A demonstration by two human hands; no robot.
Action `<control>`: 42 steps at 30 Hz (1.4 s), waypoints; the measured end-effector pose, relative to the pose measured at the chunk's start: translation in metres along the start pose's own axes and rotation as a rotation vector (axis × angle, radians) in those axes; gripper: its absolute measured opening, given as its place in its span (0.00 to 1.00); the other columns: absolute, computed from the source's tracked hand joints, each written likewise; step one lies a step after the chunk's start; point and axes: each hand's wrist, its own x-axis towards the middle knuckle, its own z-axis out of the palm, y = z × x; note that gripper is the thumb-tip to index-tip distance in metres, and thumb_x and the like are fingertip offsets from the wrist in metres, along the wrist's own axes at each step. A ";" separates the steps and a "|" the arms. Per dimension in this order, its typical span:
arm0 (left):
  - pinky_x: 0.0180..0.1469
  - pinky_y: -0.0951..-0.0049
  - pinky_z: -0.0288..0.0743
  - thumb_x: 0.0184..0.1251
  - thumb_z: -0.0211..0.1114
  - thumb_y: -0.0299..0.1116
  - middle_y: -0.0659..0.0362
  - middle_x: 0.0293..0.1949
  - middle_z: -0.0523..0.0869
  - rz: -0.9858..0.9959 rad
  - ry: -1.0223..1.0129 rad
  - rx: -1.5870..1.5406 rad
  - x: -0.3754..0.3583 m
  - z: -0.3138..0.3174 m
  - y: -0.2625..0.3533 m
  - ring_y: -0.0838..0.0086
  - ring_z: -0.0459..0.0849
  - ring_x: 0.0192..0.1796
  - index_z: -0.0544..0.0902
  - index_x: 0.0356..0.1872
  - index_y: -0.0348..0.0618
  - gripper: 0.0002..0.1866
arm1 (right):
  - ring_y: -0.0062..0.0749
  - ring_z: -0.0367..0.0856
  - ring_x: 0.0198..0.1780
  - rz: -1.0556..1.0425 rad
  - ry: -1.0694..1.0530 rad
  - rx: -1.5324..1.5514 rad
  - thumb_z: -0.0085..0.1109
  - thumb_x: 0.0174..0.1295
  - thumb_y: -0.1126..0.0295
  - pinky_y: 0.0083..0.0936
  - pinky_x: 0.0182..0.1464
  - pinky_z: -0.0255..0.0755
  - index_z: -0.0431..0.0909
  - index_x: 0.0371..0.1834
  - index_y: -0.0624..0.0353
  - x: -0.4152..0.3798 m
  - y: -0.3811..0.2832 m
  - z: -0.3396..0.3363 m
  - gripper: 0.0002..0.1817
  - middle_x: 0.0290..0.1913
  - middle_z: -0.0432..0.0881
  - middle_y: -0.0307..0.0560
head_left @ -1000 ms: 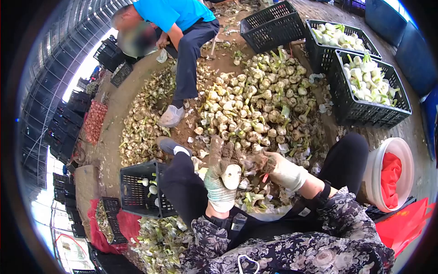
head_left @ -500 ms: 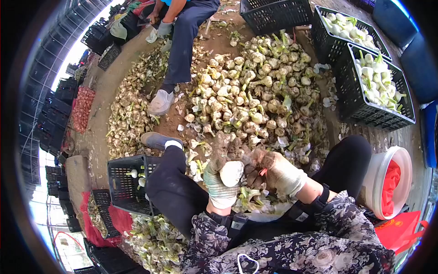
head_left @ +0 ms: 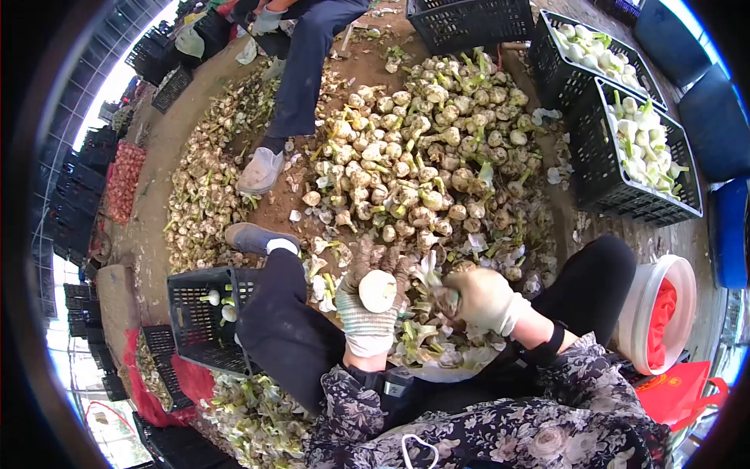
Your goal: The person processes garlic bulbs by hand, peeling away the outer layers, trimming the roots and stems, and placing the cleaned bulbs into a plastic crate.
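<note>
My left hand (head_left: 366, 313), in a soiled striped knit glove, is turned up with its fingers curled round a white garlic bulb (head_left: 377, 291). The bulb's smooth pale face points toward me. To its right, my gloved right hand (head_left: 486, 300) is closed, its knuckles toward the left hand. What its fingers grip is blurred and hidden. Pale strips of garlic skin (head_left: 428, 272) show between the two hands. Below them, more peelings (head_left: 437, 344) lie between my legs. Just beyond my hands spreads a large heap of unpeeled garlic (head_left: 422, 156).
Black crates of white garlic (head_left: 642, 144) stand at the right. A black crate (head_left: 205, 320) with several bulbs sits by my left leg. A white bucket (head_left: 637, 313) with red cloth and a red bag (head_left: 678, 395) are at my right. Another person's leg (head_left: 301, 86) is across the heap.
My right hand has shifted slightly right, away from the left hand, and its fingers are closed. The bulb in my left hand now shows a rounder, cleaner face. Garlic skin appears between the hands.
</note>
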 end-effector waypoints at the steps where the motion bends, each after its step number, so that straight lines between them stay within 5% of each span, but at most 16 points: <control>1: 0.67 0.51 0.62 0.61 0.56 0.31 0.53 0.54 0.80 0.014 0.059 0.046 -0.003 0.003 -0.001 0.58 0.77 0.57 0.72 0.59 0.37 0.23 | 0.47 0.82 0.37 -0.066 0.110 0.169 0.65 0.48 0.65 0.34 0.40 0.76 0.81 0.42 0.58 -0.002 -0.005 -0.008 0.17 0.31 0.83 0.53; 4: 0.61 0.66 0.69 0.67 0.50 0.41 0.59 0.62 0.73 0.031 0.101 0.390 -0.007 -0.010 -0.010 0.68 0.73 0.60 0.66 0.66 0.43 0.27 | 0.43 0.69 0.63 -0.347 0.235 0.483 0.69 0.49 0.62 0.32 0.62 0.66 0.60 0.66 0.65 0.005 -0.009 0.008 0.41 0.63 0.68 0.59; 6: 0.59 0.66 0.70 0.68 0.53 0.40 0.55 0.57 0.75 0.207 -0.118 0.893 -0.010 -0.024 -0.024 0.68 0.75 0.57 0.69 0.62 0.41 0.24 | 0.44 0.69 0.64 -0.422 0.208 0.603 0.67 0.52 0.60 0.32 0.65 0.62 0.57 0.68 0.66 0.013 -0.012 0.038 0.42 0.63 0.68 0.61; 8: 0.55 0.66 0.75 0.70 0.52 0.40 0.57 0.47 0.81 -0.017 0.146 0.373 -0.007 -0.029 -0.033 0.68 0.80 0.50 0.75 0.55 0.42 0.19 | 0.39 0.75 0.55 -0.313 0.194 0.676 0.66 0.52 0.63 0.33 0.58 0.68 0.62 0.65 0.63 0.010 -0.020 0.041 0.37 0.55 0.75 0.56; 12: 0.52 0.68 0.73 0.69 0.54 0.48 0.59 0.54 0.76 0.034 0.161 0.598 -0.001 -0.011 -0.039 0.72 0.76 0.47 0.71 0.58 0.45 0.23 | 0.24 0.77 0.41 0.200 -0.044 1.096 0.58 0.57 0.69 0.19 0.40 0.75 0.68 0.58 0.62 -0.010 -0.003 0.000 0.24 0.43 0.79 0.46; 14: 0.52 0.70 0.69 0.70 0.52 0.51 0.61 0.59 0.70 0.164 0.157 0.422 -0.008 -0.007 -0.045 0.72 0.72 0.47 0.67 0.61 0.45 0.26 | 0.26 0.72 0.35 0.347 0.110 2.054 0.54 0.56 0.71 0.23 0.34 0.71 0.70 0.56 0.56 -0.002 0.024 -0.002 0.21 0.40 0.75 0.40; 15: 0.52 0.70 0.67 0.70 0.51 0.52 0.63 0.61 0.68 0.182 0.180 0.509 -0.004 -0.002 -0.046 0.71 0.70 0.47 0.65 0.63 0.47 0.27 | 0.39 0.73 0.41 -0.254 -0.169 2.174 0.54 0.55 0.69 0.31 0.42 0.71 0.72 0.57 0.50 0.001 0.075 0.009 0.23 0.43 0.73 0.48; 19: 0.54 0.67 0.65 0.70 0.49 0.50 0.62 0.63 0.65 0.049 0.236 0.535 0.007 -0.024 -0.047 0.70 0.69 0.50 0.59 0.69 0.54 0.28 | 0.46 0.74 0.47 -0.408 0.025 1.972 0.57 0.54 0.59 0.36 0.41 0.73 0.73 0.57 0.46 -0.014 0.090 -0.028 0.25 0.47 0.75 0.51; 24: 0.61 0.64 0.62 0.70 0.51 0.47 0.59 0.55 0.72 -0.010 0.281 0.462 0.000 -0.017 -0.050 0.69 0.70 0.53 0.69 0.59 0.43 0.23 | 0.44 0.74 0.46 0.239 -0.073 2.318 0.49 0.62 0.57 0.36 0.37 0.73 0.74 0.49 0.47 -0.010 0.096 -0.046 0.15 0.48 0.74 0.45; 28: 0.58 0.65 0.66 0.69 0.54 0.45 0.61 0.51 0.76 -0.002 0.364 0.421 0.006 -0.024 -0.046 0.70 0.73 0.50 0.73 0.54 0.45 0.20 | 0.44 0.75 0.45 0.417 0.507 2.157 0.51 0.57 0.66 0.40 0.40 0.75 0.70 0.44 0.54 -0.009 0.105 -0.087 0.12 0.46 0.73 0.49; 31: 0.58 0.61 0.64 0.70 0.51 0.45 0.58 0.51 0.72 0.000 0.424 0.388 0.011 -0.030 -0.046 0.65 0.72 0.51 0.70 0.56 0.43 0.21 | 0.53 0.73 0.51 -0.380 0.761 2.135 0.55 0.56 0.62 0.43 0.57 0.71 0.60 0.59 0.74 -0.009 0.176 -0.139 0.32 0.50 0.74 0.61; 32: 0.58 0.60 0.64 0.70 0.51 0.45 0.57 0.52 0.72 0.007 0.399 0.400 0.012 -0.031 -0.048 0.65 0.72 0.51 0.70 0.54 0.41 0.20 | 0.52 0.73 0.52 -0.836 0.374 2.410 0.52 0.61 0.60 0.42 0.60 0.69 0.57 0.62 0.74 -0.012 0.217 -0.160 0.33 0.52 0.73 0.63; 34: 0.59 0.60 0.65 0.70 0.52 0.44 0.56 0.51 0.72 0.011 0.472 0.431 0.014 -0.025 -0.052 0.64 0.72 0.51 0.70 0.54 0.41 0.20 | 0.42 0.78 0.47 -0.310 0.889 1.995 0.44 0.69 0.60 0.36 0.53 0.74 0.68 0.52 0.69 -0.004 0.160 -0.156 0.21 0.45 0.78 0.55; 36: 0.59 0.60 0.65 0.69 0.53 0.42 0.57 0.49 0.73 0.004 0.511 0.417 0.019 -0.029 -0.056 0.64 0.71 0.53 0.70 0.53 0.41 0.19 | 0.36 0.79 0.47 -0.159 0.515 1.776 0.44 0.69 0.59 0.36 0.50 0.74 0.70 0.53 0.64 0.033 0.154 -0.101 0.19 0.45 0.79 0.51; 38: 0.58 0.61 0.66 0.68 0.54 0.41 0.57 0.50 0.73 -0.024 0.478 0.430 0.024 -0.031 -0.055 0.63 0.71 0.53 0.70 0.53 0.41 0.18 | 0.35 0.79 0.49 0.503 -0.124 0.656 0.46 0.68 0.61 0.31 0.51 0.74 0.68 0.59 0.61 0.055 0.091 -0.061 0.21 0.46 0.79 0.52; 42: 0.57 0.65 0.68 0.67 0.56 0.39 0.59 0.48 0.77 -0.010 0.588 0.423 0.021 -0.028 -0.047 0.67 0.75 0.50 0.74 0.51 0.43 0.16 | 0.45 0.78 0.54 0.312 -0.239 -0.234 0.44 0.56 0.79 0.36 0.54 0.73 0.60 0.68 0.56 0.075 0.099 0.083 0.32 0.54 0.77 0.60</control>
